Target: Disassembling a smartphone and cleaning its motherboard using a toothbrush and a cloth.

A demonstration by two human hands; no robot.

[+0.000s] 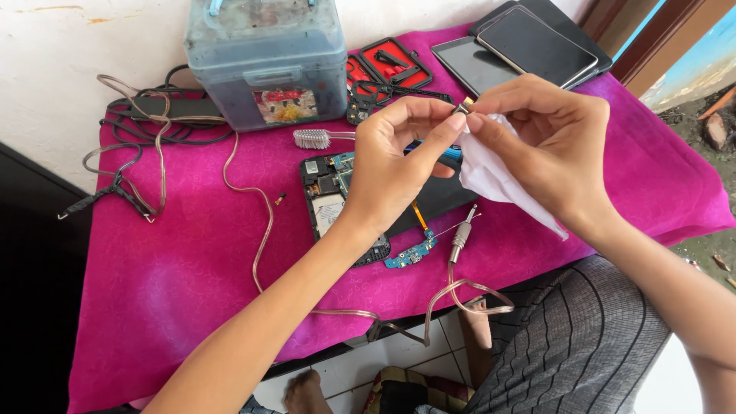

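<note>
Small metal part (pixel 463 105) | pinched between left hand (pixel 399 165) fingertips | right hand (pixel 548 146) fingers press white cloth (pixel 491 172) beside it (wiping underway) | opened phone (pixel 331 195) below fingers, unassembled

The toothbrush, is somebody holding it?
No, the toothbrush lies alone on the pink cloth, while the left hand pinches a small part and the right hand holds a white cloth.

Open magenta cloth on the surface (pixel 176 284) lies bare at lower left; a looping clear cable (pixel 253 207), opened black phone (pixel 337 199) and grey-blue plastic box (pixel 267 61) crowd the centre and back.
</note>
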